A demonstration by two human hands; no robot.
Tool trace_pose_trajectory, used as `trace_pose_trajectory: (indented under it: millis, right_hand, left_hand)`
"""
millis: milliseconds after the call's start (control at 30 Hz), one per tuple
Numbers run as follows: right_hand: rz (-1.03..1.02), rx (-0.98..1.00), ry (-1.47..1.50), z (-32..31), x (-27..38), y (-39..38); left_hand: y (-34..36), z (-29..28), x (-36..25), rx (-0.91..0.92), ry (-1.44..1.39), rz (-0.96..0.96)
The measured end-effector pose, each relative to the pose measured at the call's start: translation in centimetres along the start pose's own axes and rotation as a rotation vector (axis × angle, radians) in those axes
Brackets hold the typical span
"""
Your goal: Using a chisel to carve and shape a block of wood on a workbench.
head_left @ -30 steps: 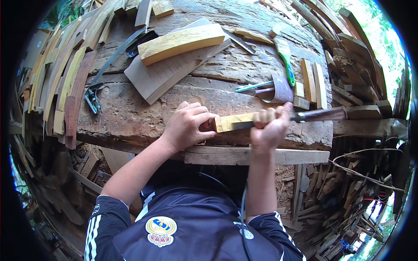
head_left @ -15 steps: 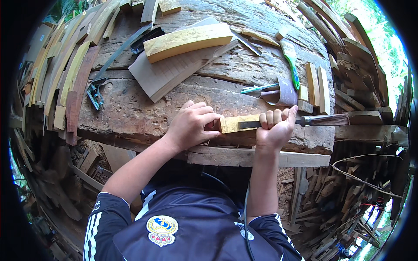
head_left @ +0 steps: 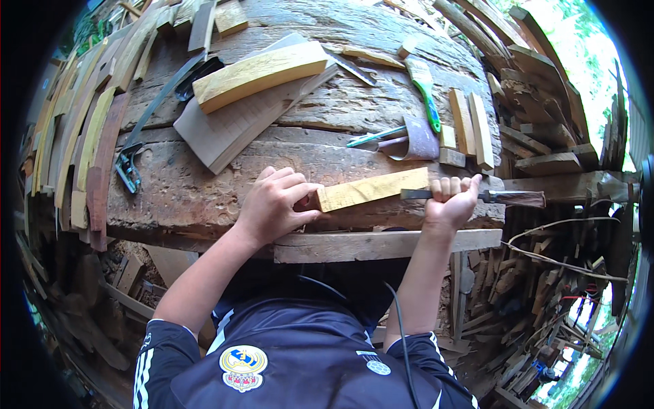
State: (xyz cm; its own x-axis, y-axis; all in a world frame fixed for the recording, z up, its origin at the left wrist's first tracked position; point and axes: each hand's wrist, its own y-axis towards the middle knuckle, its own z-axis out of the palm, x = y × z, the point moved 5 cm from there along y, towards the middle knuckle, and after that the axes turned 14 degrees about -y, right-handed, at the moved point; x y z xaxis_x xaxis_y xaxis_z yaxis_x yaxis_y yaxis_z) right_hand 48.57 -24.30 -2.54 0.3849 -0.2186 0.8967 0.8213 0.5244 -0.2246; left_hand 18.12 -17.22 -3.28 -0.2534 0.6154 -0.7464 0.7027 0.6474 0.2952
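Observation:
My left hand (head_left: pixel 274 203) grips the left end of a pale yellow wood block (head_left: pixel 375 189), holding it on the rough workbench (head_left: pixel 184 194). Dark reddish wood shows between its thumb and fingers. In the fist of my right hand (head_left: pixel 451 202) is a chisel (head_left: pixel 521 198), held around its metal part. Its dark blade points left, with the flat tip at the block's right end; whether it touches the wood I cannot tell. The chisel's brown wooden handle sticks out to the right, past the bench edge.
Farther back lie a curved yellow block (head_left: pixel 262 75) on a grey-brown board (head_left: pixel 235 126), a try square (head_left: pixel 128 169), a green-handled brush (head_left: pixel 424 88), curled sandpaper (head_left: pixel 417 140) and small wood strips (head_left: pixel 480 129). Wood pieces line both sides. A plank (head_left: pixel 381 247) runs along the front edge.
My right hand and the chisel have moved right along the block, so its right part now shows. My left hand keeps its grip. The whole view has shifted somewhat.

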Motion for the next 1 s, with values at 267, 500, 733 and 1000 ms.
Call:
trace_pose_trajectory:
  millis: [267, 500, 733, 1000]
  right_hand:
    - [0.102, 0.120, -0.006, 2.9, -2.6, -1.3]
    - [-0.023, -0.094, -0.030, -1.4, 2.1, 3.9]
    - [0.072, 0.049, -0.011, 1.9, -0.4, 1.6]
    - [0.018, -0.048, -0.055, 0.8, 0.8, 2.5]
  left_hand:
    - [0.1, 0.2, 0.2, 0.003, -0.019, 0.005]
    - [0.8, 0.4, -0.4, 0.005, -0.004, 0.010]
    - [0.7, 0.3, -0.6, 0.000, 0.016, -0.005]
    - [1.2, 0.6, -0.9, -0.022, -0.007, -0.003]
